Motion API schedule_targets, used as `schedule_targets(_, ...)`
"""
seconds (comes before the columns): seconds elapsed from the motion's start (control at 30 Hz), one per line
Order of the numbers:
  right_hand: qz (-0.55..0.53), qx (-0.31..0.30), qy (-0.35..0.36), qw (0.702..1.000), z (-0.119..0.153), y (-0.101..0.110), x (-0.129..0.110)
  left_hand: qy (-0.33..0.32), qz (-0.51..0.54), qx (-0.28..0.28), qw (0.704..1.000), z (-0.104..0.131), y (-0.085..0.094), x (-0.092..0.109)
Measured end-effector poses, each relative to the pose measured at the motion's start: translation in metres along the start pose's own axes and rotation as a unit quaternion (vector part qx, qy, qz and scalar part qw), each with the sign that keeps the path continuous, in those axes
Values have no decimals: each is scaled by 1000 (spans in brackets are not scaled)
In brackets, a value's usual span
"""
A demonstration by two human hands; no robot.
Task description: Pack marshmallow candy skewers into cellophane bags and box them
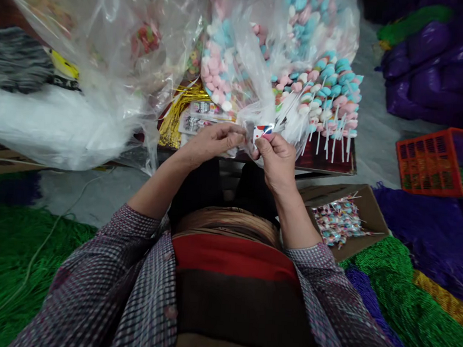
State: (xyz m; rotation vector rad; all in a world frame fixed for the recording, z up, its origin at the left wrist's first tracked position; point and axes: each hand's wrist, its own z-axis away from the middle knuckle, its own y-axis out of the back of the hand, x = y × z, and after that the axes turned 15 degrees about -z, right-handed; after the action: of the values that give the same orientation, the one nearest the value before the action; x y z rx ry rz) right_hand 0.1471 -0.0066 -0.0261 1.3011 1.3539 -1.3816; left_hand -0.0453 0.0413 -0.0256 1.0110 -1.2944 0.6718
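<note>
Near the table's front edge, my right hand (277,158) pinches a small printed wrapper (263,130) with red and blue marks between thumb and fingers. Just left of it, my left hand (216,140) has its thumb and fingers close together; anything between them is too small to make out. Printed packets (197,122) lie behind my left hand, next to gold ties (174,116). White sticks of candy skewers (336,96) with pink, blue and white pieces hang over the table's right front edge.
Large clear bags of candy (219,61) stand at the back. A cardboard box (367,217) of wrapped candies sits at the lower right, below an orange crate (428,161). Green strands (19,254) cover the left floor; a white plastic bundle (52,124) lies at the left.
</note>
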Motion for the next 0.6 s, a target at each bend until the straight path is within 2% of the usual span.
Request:
schedule_targets(0.13, 15, 12, 16, 1000, 4, 9, 1, 23, 95, -41, 994, 2, -8, 9)
schedule_targets(0.27, -2, -11, -6, 1000, 7, 13, -4, 19, 103, -11, 994, 4, -13, 10)
schedule_targets(0.3, -22, -17, -21, 999, 7, 13, -5, 13, 81, -2, 997, 5, -14, 10)
schedule_targets(0.37, -73, -22, -54, 996, 6, 13, -5, 1, -33, -1, 999, 6, -15, 12)
schedule_targets(0.47, -104, 4, -74, 992, 4, 14, -2, -27, -189, 21, 981, 8, -17, 18)
schedule_targets(0.6, -31, 47, -57, 997, 8, 16, -1, -35, -240, 40, 969, 10, -23, 20)
